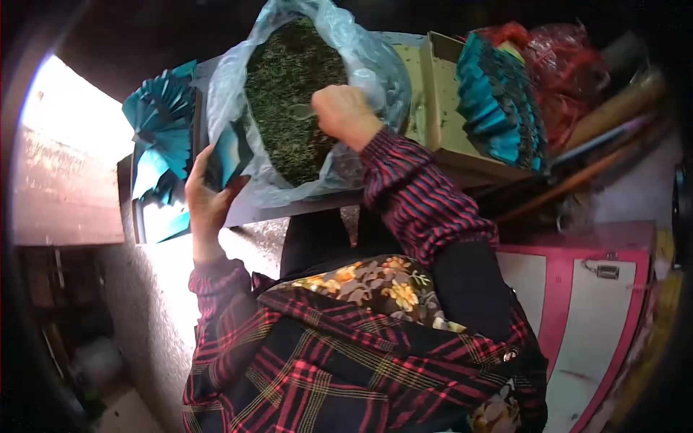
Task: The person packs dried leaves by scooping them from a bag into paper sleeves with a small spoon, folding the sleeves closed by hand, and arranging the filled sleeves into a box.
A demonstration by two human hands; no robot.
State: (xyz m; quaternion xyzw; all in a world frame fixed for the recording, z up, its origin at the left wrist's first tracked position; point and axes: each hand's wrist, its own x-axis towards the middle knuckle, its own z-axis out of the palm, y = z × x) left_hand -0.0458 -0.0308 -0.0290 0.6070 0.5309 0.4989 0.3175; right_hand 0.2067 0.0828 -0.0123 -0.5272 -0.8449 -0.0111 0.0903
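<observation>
A clear plastic bag [390, 65] lies open on the table, full of dark green-brown loose dried leaf-like material [285, 86]. Over its right side, my right hand [345, 114] is closed round the handle of a small spoon [302, 111], whose bowl is above the material. At the bag's left edge, my left hand [209, 191] holds a teal paper packet [229, 155] between thumb and fingers. Whether the packet has anything inside cannot be seen.
Fanned teal packets [160, 126] stand in a box at the left. More teal packets [498, 105] fill a cardboard box [435, 94] at the right. Behind it are red plastic bags [567, 68]. A pink-and-white cabinet [552, 303] with a padlock stands at the lower right.
</observation>
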